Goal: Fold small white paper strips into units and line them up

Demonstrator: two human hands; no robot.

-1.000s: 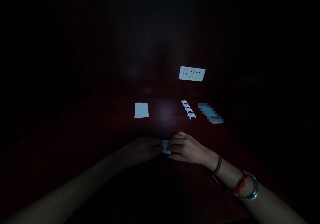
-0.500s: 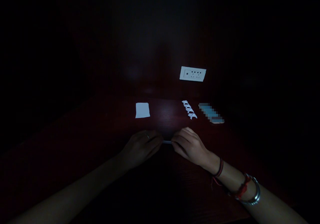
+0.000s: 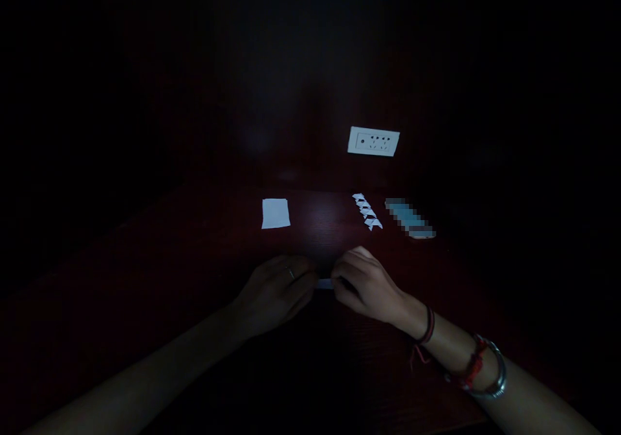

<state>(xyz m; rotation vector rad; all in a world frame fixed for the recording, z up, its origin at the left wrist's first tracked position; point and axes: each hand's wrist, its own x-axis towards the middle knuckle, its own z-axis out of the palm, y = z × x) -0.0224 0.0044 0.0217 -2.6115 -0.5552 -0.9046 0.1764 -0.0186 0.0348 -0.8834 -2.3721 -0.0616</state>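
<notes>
Between my two hands a narrow strip of white paper (image 3: 325,284) shows, its ends hidden under my fingers. My left hand (image 3: 276,292), with a ring on one finger, is closed on the strip's left end. Closed in a pinch on the right end is my right hand (image 3: 369,286). Beyond my left hand lies a small stack of white paper sheets (image 3: 275,213). Several folded white paper pieces (image 3: 367,212) lie in a slanting row beyond my right hand.
A phone (image 3: 410,219), its screen blurred out, lies right of the folded pieces. A white wall socket (image 3: 373,142) sits on the dark panel behind the dark red table (image 3: 320,234). The surroundings are very dark.
The paper strip between my hands looks a little wider and tilted differently. My left fingers have shifted slightly. The other papers and the phone lie as before.
</notes>
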